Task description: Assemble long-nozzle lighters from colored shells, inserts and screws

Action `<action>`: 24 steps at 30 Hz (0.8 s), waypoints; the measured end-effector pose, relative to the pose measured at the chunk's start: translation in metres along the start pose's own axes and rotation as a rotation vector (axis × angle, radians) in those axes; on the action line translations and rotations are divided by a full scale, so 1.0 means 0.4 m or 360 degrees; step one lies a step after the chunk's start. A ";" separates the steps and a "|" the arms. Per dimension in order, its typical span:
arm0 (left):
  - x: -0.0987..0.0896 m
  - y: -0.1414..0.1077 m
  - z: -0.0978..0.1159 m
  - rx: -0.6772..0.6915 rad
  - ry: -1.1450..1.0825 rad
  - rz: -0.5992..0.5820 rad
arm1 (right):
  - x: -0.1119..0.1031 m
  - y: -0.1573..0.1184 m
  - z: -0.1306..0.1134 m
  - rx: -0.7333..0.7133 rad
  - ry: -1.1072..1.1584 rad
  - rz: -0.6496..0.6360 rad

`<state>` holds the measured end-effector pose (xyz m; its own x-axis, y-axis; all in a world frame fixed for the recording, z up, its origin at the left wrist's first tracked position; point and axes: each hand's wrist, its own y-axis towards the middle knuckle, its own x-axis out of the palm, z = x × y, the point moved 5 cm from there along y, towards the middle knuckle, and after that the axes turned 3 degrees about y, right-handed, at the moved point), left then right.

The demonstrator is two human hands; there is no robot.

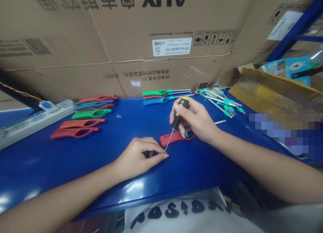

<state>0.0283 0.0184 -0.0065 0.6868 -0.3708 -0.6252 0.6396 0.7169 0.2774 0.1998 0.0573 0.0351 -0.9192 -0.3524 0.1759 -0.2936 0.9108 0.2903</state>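
Observation:
My right hand (193, 117) is closed around the black and yellow handle of a screwdriver (179, 115), its thin shaft slanting down to the left. At the shaft's tip, my left hand (143, 155) pinches thumb and forefinger together; whatever is between them is too small to make out. Behind the shaft a red lighter handle (171, 138) lies on the blue table (106, 165), partly covered by my right hand. A metal tube (220, 122) shows on the other side of that hand. Further back lie lighters with green (152, 93) and blue (156, 101) handles and metal tubes.
Several red, orange, green and blue handle shells (87, 123) lie at the left, beside a white power strip (37, 120). Tiny metal bits (118, 115) sit near them. Metal tubes with teal ends (224, 103) are heaped back right. A cardboard box (121, 51) stands behind.

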 end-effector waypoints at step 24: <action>0.010 -0.018 0.022 0.0398 0.0430 -0.0052 | 0.087 -0.076 -0.028 -0.0386 -0.0650 -0.0538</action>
<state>0.0294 0.0066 -0.0044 0.5702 -0.1981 -0.7973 0.7471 0.5286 0.4030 0.1794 0.0150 0.0428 -0.8258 -0.4594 -0.3271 -0.5640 0.6699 0.4829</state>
